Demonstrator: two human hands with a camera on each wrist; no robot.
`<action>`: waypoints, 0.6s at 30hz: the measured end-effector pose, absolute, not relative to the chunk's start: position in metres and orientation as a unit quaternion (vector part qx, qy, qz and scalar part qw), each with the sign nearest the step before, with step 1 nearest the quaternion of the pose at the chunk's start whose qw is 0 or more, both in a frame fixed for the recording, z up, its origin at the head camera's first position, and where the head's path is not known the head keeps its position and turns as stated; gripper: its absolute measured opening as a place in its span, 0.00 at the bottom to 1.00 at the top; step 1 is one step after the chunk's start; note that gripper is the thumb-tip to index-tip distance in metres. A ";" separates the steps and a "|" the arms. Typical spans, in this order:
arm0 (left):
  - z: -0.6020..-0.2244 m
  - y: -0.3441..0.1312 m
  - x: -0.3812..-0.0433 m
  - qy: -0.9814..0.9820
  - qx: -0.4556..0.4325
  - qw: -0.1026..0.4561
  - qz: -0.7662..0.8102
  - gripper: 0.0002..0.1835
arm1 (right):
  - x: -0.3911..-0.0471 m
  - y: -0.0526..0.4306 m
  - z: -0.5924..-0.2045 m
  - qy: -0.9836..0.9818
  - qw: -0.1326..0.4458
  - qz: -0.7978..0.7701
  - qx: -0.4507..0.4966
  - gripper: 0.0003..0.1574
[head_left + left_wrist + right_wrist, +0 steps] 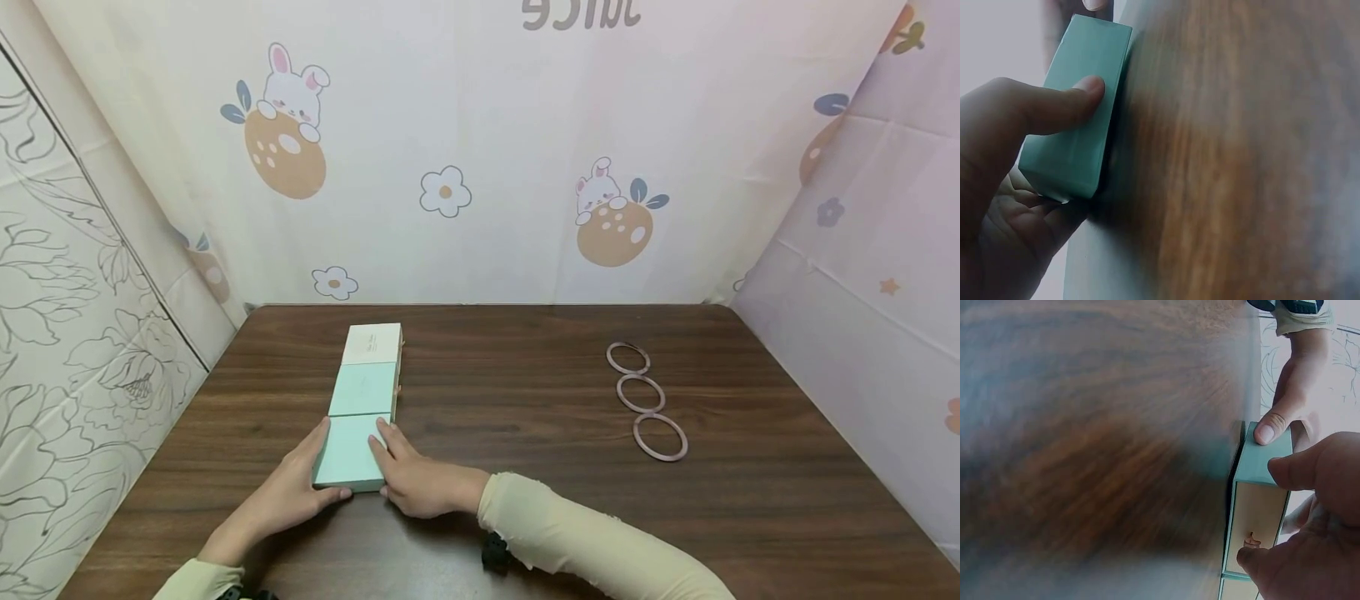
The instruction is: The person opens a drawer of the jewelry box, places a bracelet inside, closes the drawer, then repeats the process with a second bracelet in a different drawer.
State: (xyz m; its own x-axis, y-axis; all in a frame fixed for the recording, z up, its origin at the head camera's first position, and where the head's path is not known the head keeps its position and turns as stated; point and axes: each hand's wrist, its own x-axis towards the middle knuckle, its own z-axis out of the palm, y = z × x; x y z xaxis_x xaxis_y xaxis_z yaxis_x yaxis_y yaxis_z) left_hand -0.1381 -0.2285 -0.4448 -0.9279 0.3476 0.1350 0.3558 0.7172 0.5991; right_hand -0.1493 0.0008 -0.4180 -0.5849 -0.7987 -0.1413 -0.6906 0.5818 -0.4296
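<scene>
A mint-green drawer box (351,450) lies flat at the near end of a row, between both hands. My left hand (288,493) grips its left side, the thumb pressing its near side, as the left wrist view also shows. At the right side my right hand (423,483) holds the box, two fingers reaching over its top edge. In the right wrist view the box's beige drawer front (1257,509) carries a small pull tab (1251,541) close to a fingertip. Directly behind stand a second mint box (363,388) and a white box (372,343), lined up end to end.
Three pale purple rings (660,438) lie in a line on the right of the brown wooden table (510,375). A patterned curtain (510,233) hangs behind the table. A black object (495,552) shows under the right sleeve.
</scene>
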 end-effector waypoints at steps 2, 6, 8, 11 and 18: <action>-0.444 -0.229 -0.136 -0.927 -0.190 0.007 -0.324 0.56 | -0.148 0.001 -0.417 0.874 0.166 -0.172 -0.423 0.40; -0.443 -0.229 -0.131 -0.925 -0.187 0.004 -0.330 0.56 | -0.143 0.000 -0.414 0.868 0.175 -0.192 -0.424 0.40; -0.442 -0.229 -0.128 -0.925 -0.186 0.004 -0.332 0.56 | -0.141 0.000 -0.413 0.864 0.177 -0.201 -0.426 0.41; -0.440 -0.229 -0.124 -0.924 -0.188 0.011 -0.333 0.56 | -0.138 0.000 -0.411 0.863 0.170 -0.205 -0.429 0.41; -0.431 -0.224 -0.119 -0.925 -0.198 0.029 -0.323 0.55 | -0.132 0.005 -0.403 0.863 0.158 -0.221 -0.425 0.41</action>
